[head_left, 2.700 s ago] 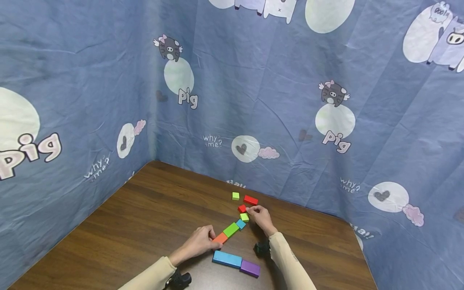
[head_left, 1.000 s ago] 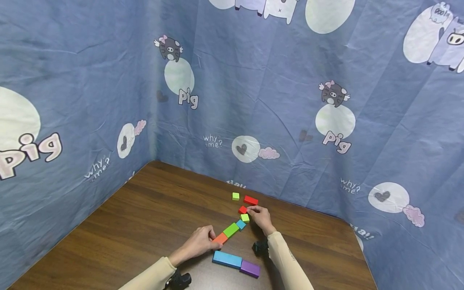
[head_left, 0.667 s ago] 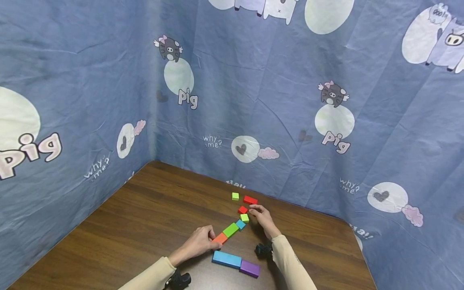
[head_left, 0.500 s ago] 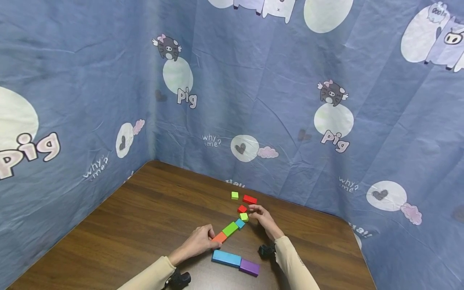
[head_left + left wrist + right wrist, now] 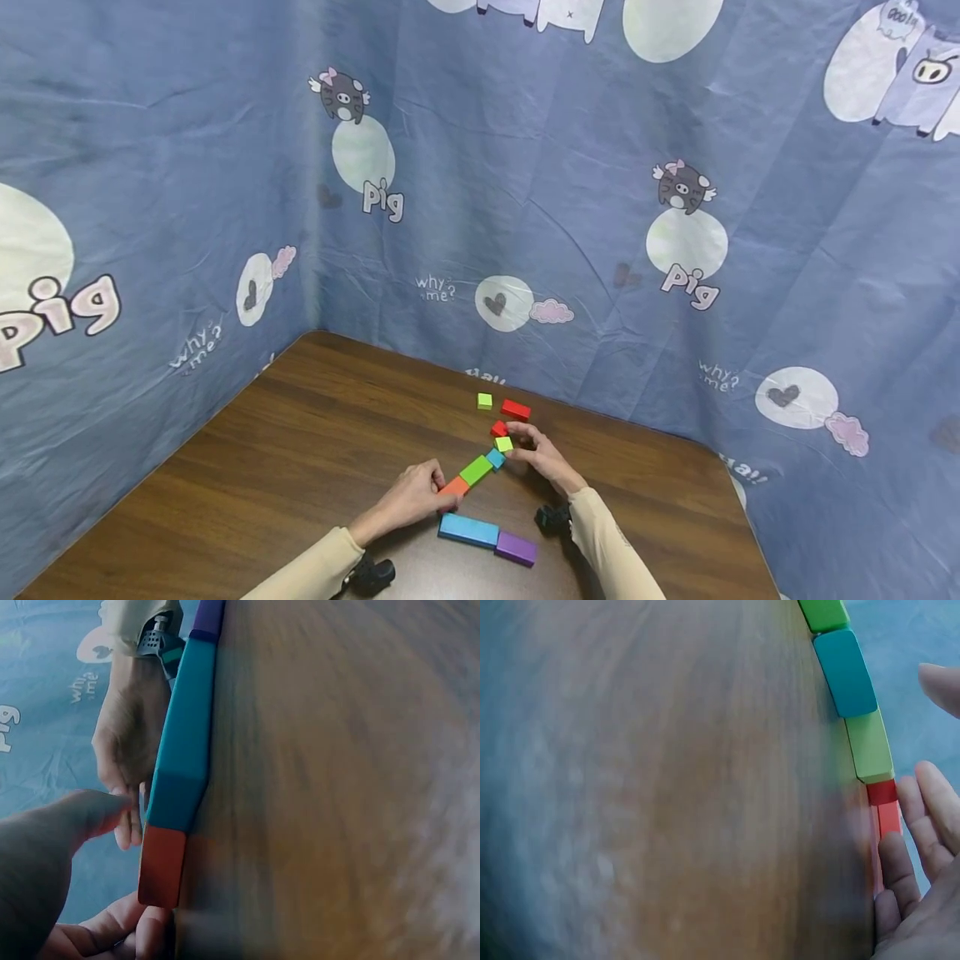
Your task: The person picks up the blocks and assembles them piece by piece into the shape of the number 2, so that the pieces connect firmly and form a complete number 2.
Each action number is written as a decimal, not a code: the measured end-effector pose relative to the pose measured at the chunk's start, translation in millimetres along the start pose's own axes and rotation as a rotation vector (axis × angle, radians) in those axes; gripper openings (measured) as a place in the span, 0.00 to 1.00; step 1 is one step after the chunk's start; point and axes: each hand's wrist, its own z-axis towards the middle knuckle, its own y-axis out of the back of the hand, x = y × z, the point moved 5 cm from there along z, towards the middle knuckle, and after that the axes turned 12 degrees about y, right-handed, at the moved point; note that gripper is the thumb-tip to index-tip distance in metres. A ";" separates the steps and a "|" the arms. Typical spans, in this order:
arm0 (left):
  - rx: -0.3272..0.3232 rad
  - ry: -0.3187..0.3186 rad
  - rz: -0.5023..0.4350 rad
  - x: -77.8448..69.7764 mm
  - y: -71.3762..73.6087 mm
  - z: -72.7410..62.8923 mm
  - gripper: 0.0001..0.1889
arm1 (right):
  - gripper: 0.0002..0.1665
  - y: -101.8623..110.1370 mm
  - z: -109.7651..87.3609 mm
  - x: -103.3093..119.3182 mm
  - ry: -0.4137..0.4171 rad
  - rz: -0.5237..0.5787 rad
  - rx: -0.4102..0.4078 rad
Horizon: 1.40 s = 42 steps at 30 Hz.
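Note:
My left hand (image 5: 411,495) holds the orange block (image 5: 454,487) between thumb and fingers at the near end of a slanting row. Beyond it in that row come a green block (image 5: 475,471), a small blue cube (image 5: 495,459), a light green cube (image 5: 503,444) and a red cube (image 5: 498,428). My right hand (image 5: 546,460) is beside the far end, thumb and index spread around the light green cube's right side. In the right wrist view the thumb (image 5: 941,686) stands apart from the blocks, while the fingers reach past the light green cube (image 5: 870,746).
Nearer me lie a long blue block (image 5: 468,530) and a purple block (image 5: 516,549), end to end. Behind the row are another light green cube (image 5: 484,401) and a red block (image 5: 516,409). A patterned blue curtain (image 5: 585,208) borders the wooden table (image 5: 300,442).
My right hand has let go of the red cube's right side, drawn back slightly, spread its fingers and come to the light green cube. My left hand stays on the orange block.

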 end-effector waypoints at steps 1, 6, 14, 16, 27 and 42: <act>0.004 0.006 -0.009 -0.1 0.4 0.9 0.19 | 0.33 0.6 0.4 0.3 0.003 -0.001 -0.005; 0.034 0.026 -0.040 -0.3 4.5 6.4 0.21 | 0.35 2.4 4.5 -3.1 0.006 0.008 0.011; 0.226 0.089 -0.020 -5.1 13.3 26.9 0.22 | 0.34 4.9 14.1 -28.0 0.049 -0.101 -0.042; 0.289 0.117 -0.020 -7.8 16.1 35.2 0.25 | 0.34 6.0 13.8 -30.7 0.040 -0.145 -0.069; 0.308 0.216 -0.053 -27.8 20.3 103.6 0.21 | 0.34 4.8 8.7 -37.3 0.016 -0.186 -0.084; 0.231 0.068 -0.049 -51.9 -19.8 165.1 0.05 | 0.35 2.9 6.7 -36.4 0.072 -0.219 -0.040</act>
